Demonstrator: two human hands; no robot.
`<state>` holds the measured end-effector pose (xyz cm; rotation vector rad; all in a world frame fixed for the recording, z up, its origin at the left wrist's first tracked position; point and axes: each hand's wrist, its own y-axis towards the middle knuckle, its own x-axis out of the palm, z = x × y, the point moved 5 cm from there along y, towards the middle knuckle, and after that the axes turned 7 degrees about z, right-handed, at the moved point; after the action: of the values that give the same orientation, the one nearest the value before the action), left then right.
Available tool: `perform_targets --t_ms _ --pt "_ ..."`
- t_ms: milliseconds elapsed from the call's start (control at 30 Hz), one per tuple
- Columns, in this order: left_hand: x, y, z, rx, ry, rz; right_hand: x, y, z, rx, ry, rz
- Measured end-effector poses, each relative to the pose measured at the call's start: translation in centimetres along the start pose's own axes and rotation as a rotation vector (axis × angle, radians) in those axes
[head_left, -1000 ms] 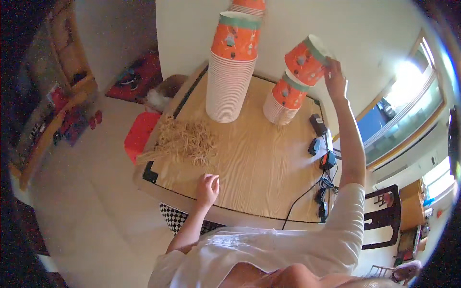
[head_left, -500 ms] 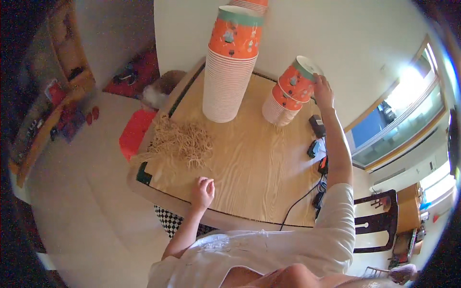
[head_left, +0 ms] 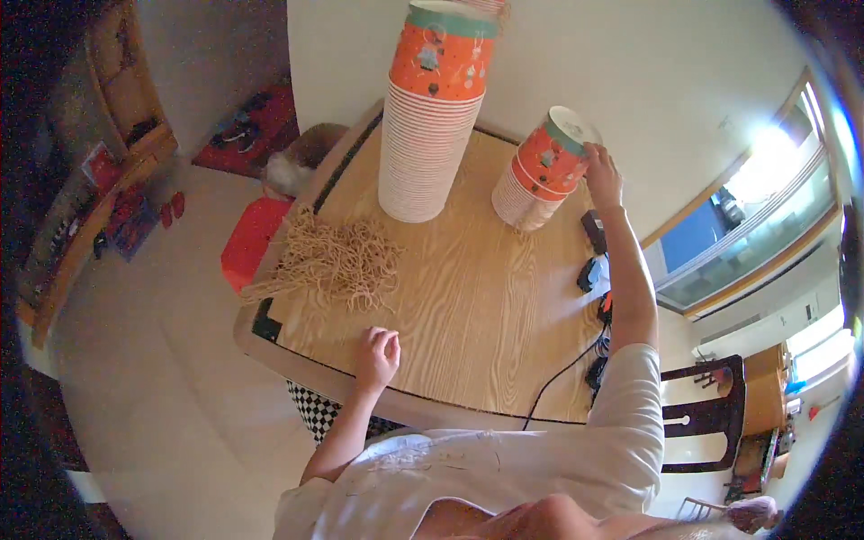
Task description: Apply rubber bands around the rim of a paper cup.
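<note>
At the far right of the table stands a short stack of upside-down orange paper buckets (head_left: 525, 198) with pale rims. My right hand (head_left: 603, 175) has its fingers on the right side of the top paper bucket (head_left: 551, 155), close to its green-banded base. That bucket sits nested over the ones beneath. My left hand (head_left: 378, 354) is held over the near edge of the table, fingers curled in a pinch. Whether anything is between them I cannot make out. Just beyond it lies a loose heap of tan twine strands (head_left: 337, 261).
A tall stack of the same buckets (head_left: 430, 135) rises at the far middle, with another partly behind it. A black cord (head_left: 562, 373) and dark adapters (head_left: 594, 232) lie along the table's right edge. A red bin (head_left: 252, 243) stands off the left side; a dark chair (head_left: 706, 414) is at right.
The top bucket has come down further over the short stack, my right hand moving with it. My left hand stays curled in nearly the same place. The view has shifted slightly.
</note>
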<state>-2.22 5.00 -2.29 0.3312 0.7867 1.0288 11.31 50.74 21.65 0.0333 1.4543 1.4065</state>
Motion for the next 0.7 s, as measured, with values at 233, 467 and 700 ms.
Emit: perform_targets --t_ms 233,467,700 --pt "-0.04 0.24 0.12 -0.001 -0.004 -0.018 -0.08 -0.15 -0.49 -0.001 0.058 -0.012" --pt "-0.21 0.51 0.52 0.031 0.02 -0.009 -0.26 -0.22 -0.72 -0.001 0.052 -0.032" --pt "-0.18 0.44 0.47 0.01 0.027 -0.014 0.39 -0.13 -0.61 -0.005 0.044 -0.102"
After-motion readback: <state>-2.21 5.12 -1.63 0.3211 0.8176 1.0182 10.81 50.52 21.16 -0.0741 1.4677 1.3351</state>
